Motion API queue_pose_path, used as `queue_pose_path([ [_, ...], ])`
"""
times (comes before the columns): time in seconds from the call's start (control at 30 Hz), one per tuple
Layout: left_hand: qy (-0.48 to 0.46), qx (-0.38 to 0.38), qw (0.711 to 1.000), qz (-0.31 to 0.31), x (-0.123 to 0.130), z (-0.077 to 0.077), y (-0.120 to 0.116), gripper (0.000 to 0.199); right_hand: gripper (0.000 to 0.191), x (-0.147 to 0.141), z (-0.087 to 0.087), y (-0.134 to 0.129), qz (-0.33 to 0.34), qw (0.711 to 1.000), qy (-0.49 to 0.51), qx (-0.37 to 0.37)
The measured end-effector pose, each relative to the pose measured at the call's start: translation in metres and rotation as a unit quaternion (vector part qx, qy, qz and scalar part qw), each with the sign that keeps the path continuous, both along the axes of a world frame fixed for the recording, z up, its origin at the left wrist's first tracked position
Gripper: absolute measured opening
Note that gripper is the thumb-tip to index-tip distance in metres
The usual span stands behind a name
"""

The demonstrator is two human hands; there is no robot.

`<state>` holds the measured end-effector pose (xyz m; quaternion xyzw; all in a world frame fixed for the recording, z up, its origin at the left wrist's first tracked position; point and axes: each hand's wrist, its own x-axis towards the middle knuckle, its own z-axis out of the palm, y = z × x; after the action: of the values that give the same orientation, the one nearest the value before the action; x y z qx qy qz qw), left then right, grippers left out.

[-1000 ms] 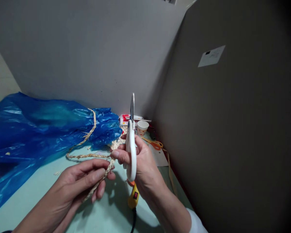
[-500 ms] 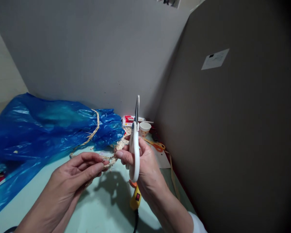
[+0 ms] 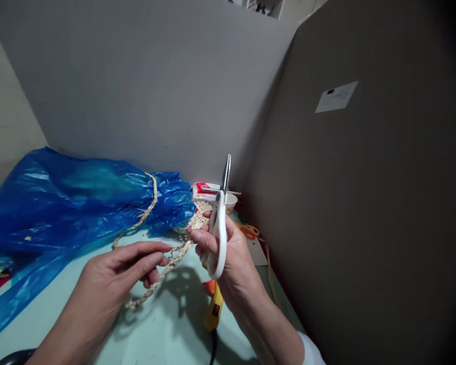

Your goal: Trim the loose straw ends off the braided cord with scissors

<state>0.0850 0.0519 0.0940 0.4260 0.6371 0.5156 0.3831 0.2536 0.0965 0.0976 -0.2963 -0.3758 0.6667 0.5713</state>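
Observation:
A pair of scissors with white handles stands upright in my right hand, blades pointing up and nearly together. The thumb and fingertips of that hand also pinch a pale braided straw cord. One stretch of the cord slants down and left, its end hanging over the table; another passes behind my left hand toward the blue bag. My left hand is beside the cord, thumb and index finger apart, the other fingers partly curled. Its fingertips are close to the cord; whether they touch it is unclear.
A blue plastic bag with cord around it fills the left. A yellow corded tool lies below my hands. Behind are a paper cup, a red-and-white packet and orange-handled scissors. Grey panels rise behind and right.
My left fingers have parted from their pinch on the cord, and its end now hangs down to the left. My right hand has shifted slightly right with the scissors.

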Motion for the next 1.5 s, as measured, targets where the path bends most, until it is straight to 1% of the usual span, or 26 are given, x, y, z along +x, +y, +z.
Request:
queue_pose_path([
  [0.07, 0.102, -0.001, 0.995, -0.011, -0.003, 0.001, 0.005, 0.029, 0.059, -0.001, 0.0, 0.0, -0.004, 1.0, -0.005, -0.002],
  [0.1, 0.129, 0.003, 0.992, -0.011, -0.005, 0.001, 0.008, 0.029, 0.059, -0.001, 0.0, 0.0, -0.005, 1.0, -0.009, -0.003],
  [0.17, 0.147, 0.027, 0.989, -0.011, -0.006, 0.002, 0.01, 0.028, 0.059, -0.002, 0.001, 0.0, -0.006, 1.0, -0.015, -0.004],
  [0.23, 0.145, 0.045, 0.988, -0.025, -0.005, 0.003, 0.01, 0.031, 0.059, -0.002, 0.001, 0.0, -0.009, 1.0, -0.02, -0.002],
  [0.33, 0.113, 0.032, 0.988, -0.098, -0.003, 0.003, 0.004, 0.036, 0.059, -0.003, 0.0, 0.0, -0.015, 1.0, -0.024, 0.002],
  [0.4, 0.087, 0.031, 0.988, -0.126, -0.002, 0.002, 0.0, 0.034, 0.059, -0.003, -0.001, 0.0, -0.016, 1.0, -0.025, 0.002],
  [0.53, 0.074, 0.067, 0.988, -0.115, -0.003, -0.007, -0.003, 0.024, 0.059, -0.004, -0.002, -0.001, -0.007, 1.0, -0.027, 0.001],
  [0.63, 0.085, 0.07, 0.985, -0.13, -0.006, -0.011, -0.003, 0.023, 0.058, -0.005, -0.002, 0.0, -0.006, 1.0, -0.024, -0.009],
  [0.73, 0.087, 0.064, 0.982, -0.155, -0.005, -0.012, -0.004, 0.025, 0.057, -0.006, -0.003, 0.001, -0.014, 1.0, -0.017, -0.014],
  [0.8, 0.058, 0.055, 0.985, -0.155, 0.0, -0.009, -0.006, 0.025, 0.056, -0.006, -0.005, 0.001, -0.016, 1.0, -0.011, -0.014],
  [0.9, -0.011, 0.049, 0.991, -0.127, 0.007, -0.006, -0.009, 0.024, 0.059, -0.009, -0.006, -0.001, -0.003, 1.0, -0.003, -0.009],
  [0.93, -0.021, 0.048, 0.992, -0.119, 0.009, -0.005, -0.009, 0.025, 0.06, -0.01, -0.007, -0.002, 0.006, 1.0, -0.002, -0.008],
  [1.0, -0.007, 0.057, 0.991, -0.119, 0.008, -0.006, -0.007, 0.023, 0.063, -0.012, -0.007, -0.004, 0.028, 1.0, -0.004, -0.009],
  [1.07, 0.032, 0.067, 0.989, -0.125, 0.005, -0.007, -0.004, 0.023, 0.066, -0.013, -0.006, -0.005, 0.039, 0.999, -0.005, -0.018],
  [1.17, 0.061, 0.07, 0.987, -0.129, 0.001, -0.01, -0.002, 0.024, 0.066, -0.013, -0.006, -0.005, 0.024, 0.999, -0.001, -0.035],
  [1.27, 0.065, 0.063, 0.986, -0.143, 0.002, -0.011, -0.004, 0.028, 0.064, -0.011, -0.008, -0.001, -0.003, 0.999, -0.001, -0.044],
  [1.37, 0.073, 0.061, 0.983, -0.159, 0.004, -0.012, -0.006, 0.03, 0.064, -0.009, -0.011, 0.003, -0.012, 0.999, -0.003, -0.038],
  [1.5, 0.033, 0.052, 0.986, -0.158, 0.004, -0.014, -0.006, 0.03, 0.066, -0.008, -0.013, 0.005, -0.013, 0.999, 0.007, -0.03],
])
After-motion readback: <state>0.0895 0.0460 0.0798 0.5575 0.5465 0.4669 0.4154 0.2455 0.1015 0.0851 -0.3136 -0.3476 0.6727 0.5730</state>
